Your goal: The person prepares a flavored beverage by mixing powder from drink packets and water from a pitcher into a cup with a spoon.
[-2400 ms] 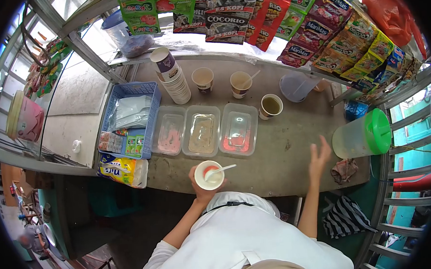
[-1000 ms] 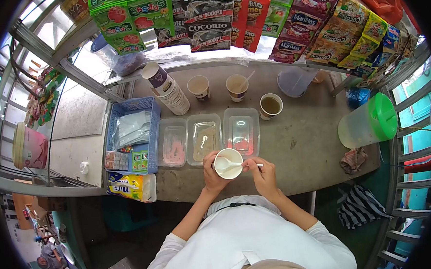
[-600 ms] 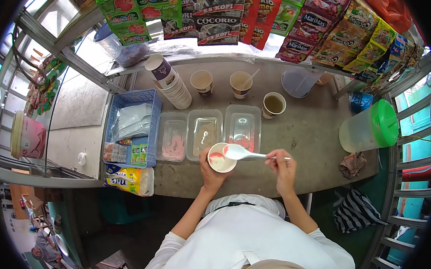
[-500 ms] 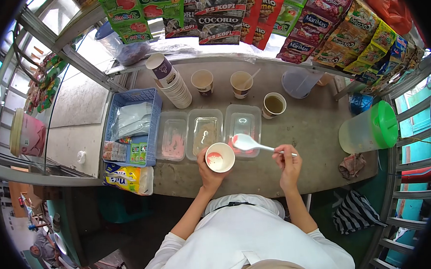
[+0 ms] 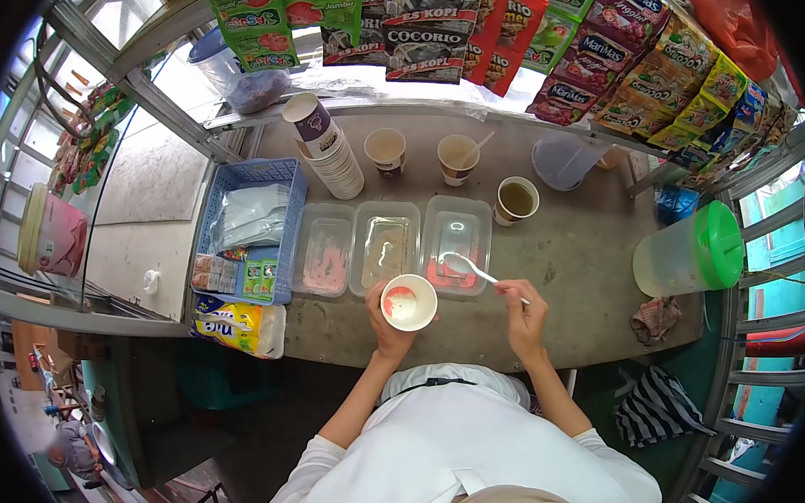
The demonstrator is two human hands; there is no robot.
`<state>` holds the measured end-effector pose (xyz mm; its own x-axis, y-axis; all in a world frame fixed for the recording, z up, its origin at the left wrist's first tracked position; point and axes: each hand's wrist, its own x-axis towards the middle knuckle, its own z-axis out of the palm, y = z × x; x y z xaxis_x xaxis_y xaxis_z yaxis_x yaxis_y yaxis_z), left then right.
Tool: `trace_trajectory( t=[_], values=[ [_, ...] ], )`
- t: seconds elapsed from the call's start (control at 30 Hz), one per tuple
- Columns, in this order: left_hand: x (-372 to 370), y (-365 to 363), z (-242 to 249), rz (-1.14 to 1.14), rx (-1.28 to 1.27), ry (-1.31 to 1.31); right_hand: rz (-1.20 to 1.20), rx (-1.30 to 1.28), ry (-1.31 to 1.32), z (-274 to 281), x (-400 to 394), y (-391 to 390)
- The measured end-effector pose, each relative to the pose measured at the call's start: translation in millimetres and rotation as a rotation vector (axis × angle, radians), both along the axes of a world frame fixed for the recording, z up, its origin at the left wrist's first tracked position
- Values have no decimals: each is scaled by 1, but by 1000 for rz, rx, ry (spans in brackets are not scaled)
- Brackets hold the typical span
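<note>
1. The tabletop (image 5: 585,269) is a grey-brown, scuffed surface with dark stains, boxed in by metal framing; rows of drink sachets (image 5: 432,27) hang over its far edge.
2. Along its left end stand a blue basket (image 5: 297,207) of packets, with a yellow packet (image 5: 229,326) at its near side, and a leaning stack of paper cups (image 5: 333,169).
3. Three lidless-looking clear tubs sit side by side: the left tub (image 5: 326,217), the middle tub (image 5: 388,214) and the right tub (image 5: 456,210) (the outer two show pinkish-red contents).
4. The left hand (image 5: 389,336) is wrapped around a white cup (image 5: 411,303), held mouth up at the tubs' near side; white and pinkish-red show inside it.
5. The right hand (image 5: 524,311) pinches the handle of a white spoon (image 5: 459,264), whose bowl is over the right tub; whether it touches the contents I cannot tell.
6. The table's near edge curves just in front of the person's white apron (image 5: 457,431), both forearms crossing it.
7. The widest stretch for moving lies right of the right hand, reaching to the green-lidded jug (image 5: 671,260) and the crumpled cloth (image 5: 654,320) near the right edge.
8. Leftward is tighter: tubs and basket stand close together.
</note>
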<state>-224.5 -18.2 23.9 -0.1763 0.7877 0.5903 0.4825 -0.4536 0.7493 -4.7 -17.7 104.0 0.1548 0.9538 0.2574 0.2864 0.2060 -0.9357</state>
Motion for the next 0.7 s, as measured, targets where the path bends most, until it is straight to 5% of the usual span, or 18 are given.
trace_trajectory(
  t=[0.1, 0.2, 0.4, 0.5, 0.57, 0.63, 0.7],
  values=[
    [-2, -1, -2, 11, -11, 45, 39, 83, 192, 19, 8, -10],
    [1, 4, -6, -48, 30, 19, 210, 255, 81, 35, 3, -9],
    [10, 6, -7, -157, 90, -70, 383, -130, -133, 43, -28, -6],
    [8, 0, 0, -96, -4, -63, 347, -128, -85, 40, -21, -12],
    [8, -3, 6, -15, -86, -81, 183, -49, -15, 23, 3, -10],
    [5, -5, 11, 80, -146, -146, -237, 37, -163, 15, 42, -3],
    [-5, -3, 7, 114, -115, -164, -663, -53, -668, -19, 122, -14]
  ],
)
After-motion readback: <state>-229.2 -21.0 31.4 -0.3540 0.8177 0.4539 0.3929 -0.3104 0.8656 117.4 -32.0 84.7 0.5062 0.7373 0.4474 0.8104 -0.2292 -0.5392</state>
